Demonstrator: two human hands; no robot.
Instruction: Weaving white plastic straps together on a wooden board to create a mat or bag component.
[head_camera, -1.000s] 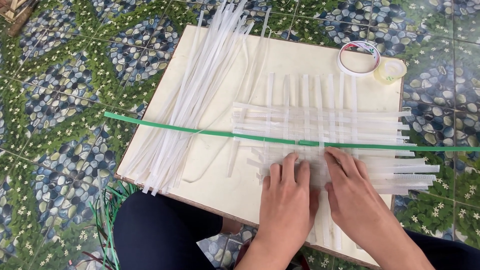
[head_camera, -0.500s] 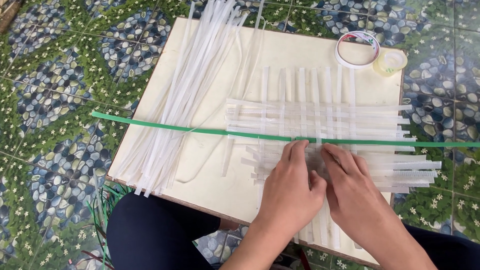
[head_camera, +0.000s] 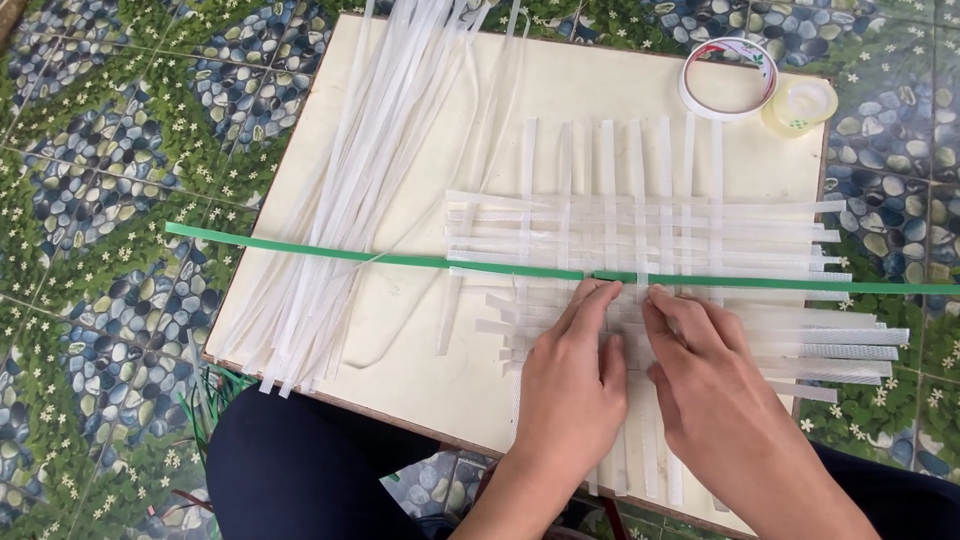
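left hand (head_camera: 572, 385): palm down, fingers spread flat, pressing on the woven strip mat (head_camera: 640, 260); grips nothing.
right hand (head_camera: 712, 385): just beside the left hand, flat and unclenched on the same mat.
green strip (head_camera: 380, 258): runs across the mat, touching both hands' fingertips.
loose white strips (head_camera: 350, 190): piled well off to the left of the left hand.
tape rolls (head_camera: 728, 78): two, far beyond the right hand.
worktop (head_camera: 400, 330): pale board on patterned floor (head_camera: 90, 150).

Both hands, left hand (head_camera: 572, 395) and right hand (head_camera: 712, 385), are bare, without rings; forearms unsleeved; dark navy trousers (head_camera: 300, 470) below the board (head_camera: 400, 330).
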